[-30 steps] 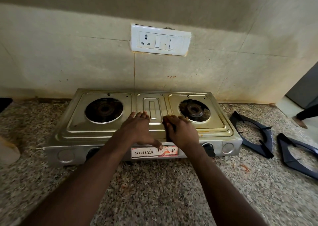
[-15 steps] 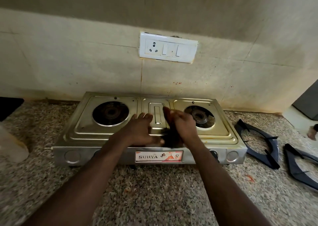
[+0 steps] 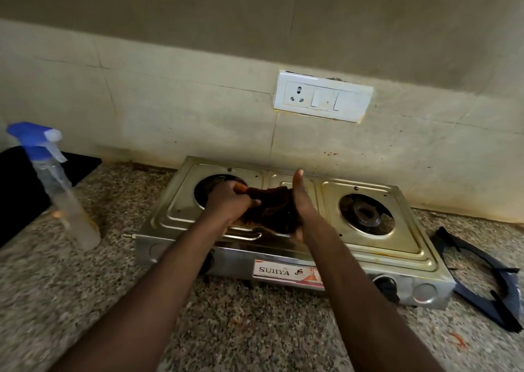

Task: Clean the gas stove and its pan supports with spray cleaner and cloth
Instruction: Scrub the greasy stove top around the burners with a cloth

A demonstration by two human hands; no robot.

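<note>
Stove [image 3: 377, 247]: steel two-burner unit on the counter [image 3: 255, 332], back edge near the wall; both burners bare, supports off.
Cloth [image 3: 272, 210]: dark brown, bunched, lifted just above the stove's centre panel, between both hands. A second ago it lay flat on the panel under the fingers.
Left hand [image 3: 229, 203]: fingers clenched on the cloth's left end.
Right hand [image 3: 300, 201]: palm against the cloth's right side, fingers extended upward; lower fingers appear to pinch the cloth's bottom edge, but a full grasp cannot be confirmed.
Change: wiping contact is broken; the cloth has come up and is being gathered or refolded.
Meaning: judged a pause to present a fresh face before further wiping; the top retains brownish marks near the right burner, so cleaning is unfinished.
Spray bottle [image 3: 56, 184]: blue trigger head, clear body, standing on the counter well left of the stove, untouched.
Pan support [image 3: 487, 281]: dark, flat on the counter just right of the stove, partly out of view; its cleaning state cannot be judged.
Socket [image 3: 323, 99]: white wall plate above the stove.
</note>
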